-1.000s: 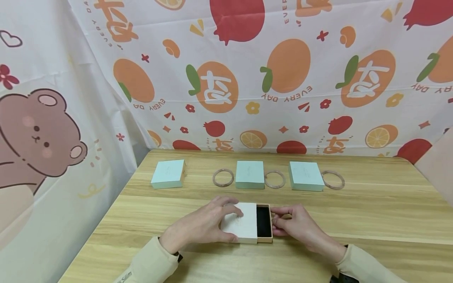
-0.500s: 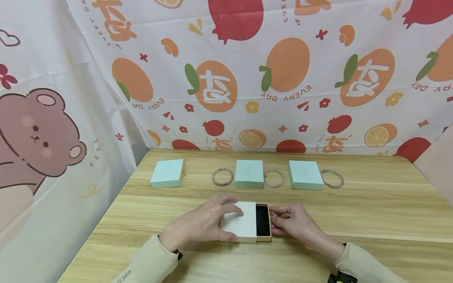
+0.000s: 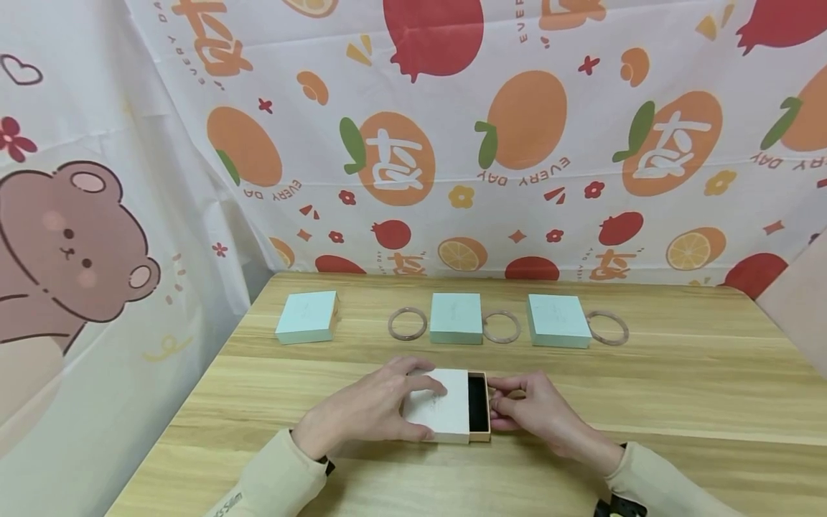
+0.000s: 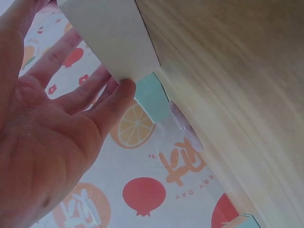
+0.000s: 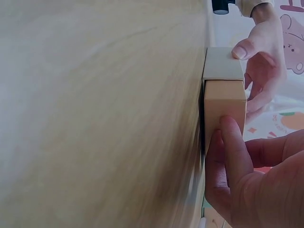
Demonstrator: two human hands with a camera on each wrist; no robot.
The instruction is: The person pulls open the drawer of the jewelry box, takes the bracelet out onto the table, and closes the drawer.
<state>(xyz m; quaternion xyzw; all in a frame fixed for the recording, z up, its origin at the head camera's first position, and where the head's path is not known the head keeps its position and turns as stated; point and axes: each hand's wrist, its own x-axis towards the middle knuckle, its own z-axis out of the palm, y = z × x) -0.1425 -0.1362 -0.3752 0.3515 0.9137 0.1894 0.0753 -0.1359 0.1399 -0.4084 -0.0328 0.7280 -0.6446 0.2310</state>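
Inspecting around the white sleeve [image 3: 446,418], we are finding the left hand [image 3: 380,406] gripping it, seemingly for steadiness. The tray [image 3: 479,436] is protruding from its right end, where the right hand [image 3: 536,411] is pressing fingertips; whether pinching, we cannot tell. Mint boxes [image 3: 456,316] are standing beyond the sleeve.

Beyond the grip, three mint-green boxes [image 3: 455,312] and three translucent bangles [image 3: 408,338] lie in a row on a wood-grain tabletop [image 3: 678,391]. Farther back hangs a fruit-print curtain [image 3: 452,108]; well left of the grip, a bear-print curtain [image 3: 71,244].
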